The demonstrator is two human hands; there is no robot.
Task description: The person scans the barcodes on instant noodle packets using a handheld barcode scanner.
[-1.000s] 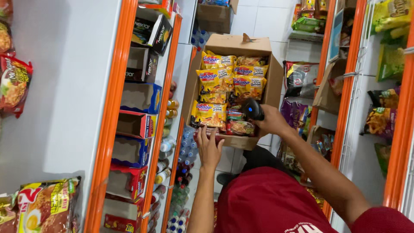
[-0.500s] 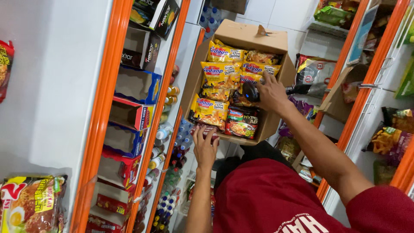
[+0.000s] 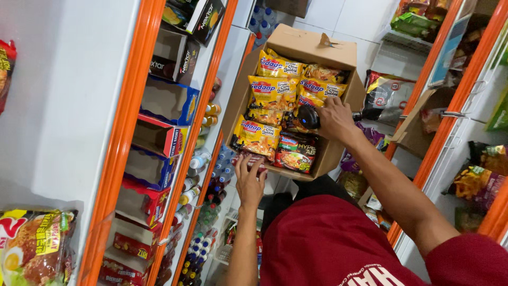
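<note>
Shelves point(image 3: 159, 137) with orange edges fill the 9 o'clock side, holding opened red and blue cartons. At centre, the left hand point(image 3: 250, 180) presses flat, fingers spread, against the lower edge of a cardboard box point(image 3: 317, 50) packed with yellow noodle packets point(image 3: 257, 136). At 2 o'clock from it, the right hand point(image 3: 334, 119) is curled tight around a black handheld scanner point(image 3: 308, 117) over the packets.

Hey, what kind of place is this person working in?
Most likely a small grocery shop: orange-edged shelves of boxed snacks, rows of bottles, and an open carton of noodle packets being handled.
</note>
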